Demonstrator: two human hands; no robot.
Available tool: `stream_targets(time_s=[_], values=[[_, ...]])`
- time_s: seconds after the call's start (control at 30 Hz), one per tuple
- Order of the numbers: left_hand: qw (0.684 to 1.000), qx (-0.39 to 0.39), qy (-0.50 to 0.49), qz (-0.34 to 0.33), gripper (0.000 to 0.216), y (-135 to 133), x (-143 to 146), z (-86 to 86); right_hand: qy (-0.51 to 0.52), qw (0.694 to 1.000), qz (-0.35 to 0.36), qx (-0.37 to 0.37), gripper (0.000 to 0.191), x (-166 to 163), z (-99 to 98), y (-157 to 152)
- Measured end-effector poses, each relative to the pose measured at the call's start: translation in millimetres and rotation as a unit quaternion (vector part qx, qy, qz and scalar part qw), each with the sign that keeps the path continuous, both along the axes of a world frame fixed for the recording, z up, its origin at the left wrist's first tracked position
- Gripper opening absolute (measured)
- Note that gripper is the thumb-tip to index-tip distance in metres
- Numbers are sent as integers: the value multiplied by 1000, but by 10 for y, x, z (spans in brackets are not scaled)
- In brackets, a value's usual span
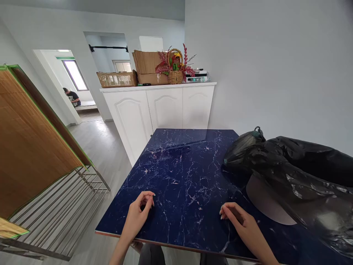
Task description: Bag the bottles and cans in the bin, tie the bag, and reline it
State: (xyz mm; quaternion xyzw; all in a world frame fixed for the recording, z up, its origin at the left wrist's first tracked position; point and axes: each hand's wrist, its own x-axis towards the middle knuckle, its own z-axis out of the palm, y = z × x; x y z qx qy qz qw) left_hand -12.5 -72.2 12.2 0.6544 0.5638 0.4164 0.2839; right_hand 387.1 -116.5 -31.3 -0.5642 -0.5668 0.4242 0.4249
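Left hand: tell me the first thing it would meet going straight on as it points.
For the left hand, the way looks free across the dark blue, white-veined tabletop; beyond its far edge, the white panelled cabinet would probably come first, though depth is unclear.

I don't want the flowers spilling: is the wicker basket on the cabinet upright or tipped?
Upright: the wicker basket stands base-down on the white cabinet, its arched handle uppermost.
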Motion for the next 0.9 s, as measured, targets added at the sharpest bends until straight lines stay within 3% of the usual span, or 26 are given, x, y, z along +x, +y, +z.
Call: stream_targets(time_s=[0.9], values=[[1000,0,9,10,33,-15,38,41,-10,1000,-4,13,44,-23,71,-11]])
